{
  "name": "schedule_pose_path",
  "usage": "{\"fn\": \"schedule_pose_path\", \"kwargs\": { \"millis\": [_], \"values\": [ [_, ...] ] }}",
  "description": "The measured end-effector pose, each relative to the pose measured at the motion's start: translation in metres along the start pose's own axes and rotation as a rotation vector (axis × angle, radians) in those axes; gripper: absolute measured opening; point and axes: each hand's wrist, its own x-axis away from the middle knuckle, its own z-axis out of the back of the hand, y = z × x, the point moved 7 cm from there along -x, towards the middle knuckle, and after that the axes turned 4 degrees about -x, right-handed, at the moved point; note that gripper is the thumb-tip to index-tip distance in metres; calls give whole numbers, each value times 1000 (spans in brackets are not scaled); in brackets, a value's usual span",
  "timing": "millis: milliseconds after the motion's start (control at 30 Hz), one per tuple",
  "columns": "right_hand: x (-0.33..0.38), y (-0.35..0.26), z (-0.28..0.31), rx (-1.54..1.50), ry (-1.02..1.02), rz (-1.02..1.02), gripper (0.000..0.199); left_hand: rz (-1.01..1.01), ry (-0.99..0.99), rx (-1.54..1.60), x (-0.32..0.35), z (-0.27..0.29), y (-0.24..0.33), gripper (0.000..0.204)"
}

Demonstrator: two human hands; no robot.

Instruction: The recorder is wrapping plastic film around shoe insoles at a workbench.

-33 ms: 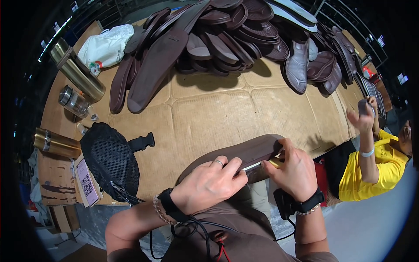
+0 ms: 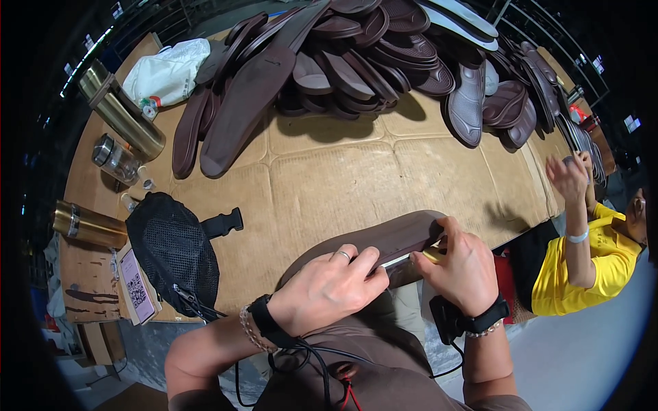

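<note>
A long dark brown shoe sole (image 2: 401, 235) lies at the near edge of the cardboard-covered table (image 2: 343, 171). My left hand (image 2: 329, 291), with a ring on one finger, grips the sole's near side and presses it down. At the sole's right end, my right hand (image 2: 467, 268) is closed on a small yellow-handled tool (image 2: 432, 255), whose thin metal blade lies along the sole's edge. Both wrists wear black bands with cables running down to my chest.
A big pile of brown soles (image 2: 384, 55) fills the far side, and long soles (image 2: 247, 103) lean out at its left. Two gold flasks (image 2: 120, 113) (image 2: 86, 222), a glass jar (image 2: 113, 157), a white bag (image 2: 168, 68) and a black mesh pouch (image 2: 175, 250) sit left. A person in yellow (image 2: 596, 264) is at right.
</note>
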Motion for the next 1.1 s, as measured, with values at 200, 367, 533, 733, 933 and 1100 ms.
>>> {"fn": "schedule_pose_path", "kwargs": {
  "millis": [200,367,533,733,933,1100],
  "values": [
    [-1,0,0,2,9,1,49,10,-21,50,-1,0,-2,31],
    [-2,0,0,-16,0,-8,48,16,-45,60,0,0,-2,35],
    [-1,2,1,-4,16,-12,49,3,-59,58,0,0,0,35],
    [-2,3,1,-51,7,-17,53,31,-112,78,-1,0,-2,33],
    [1,15,5,-352,-85,-21,72,82,-143,141,-1,1,-6,34],
    [8,33,-3,-533,-147,5,76,109,-110,148,-1,3,-9,35]
  ]
}}
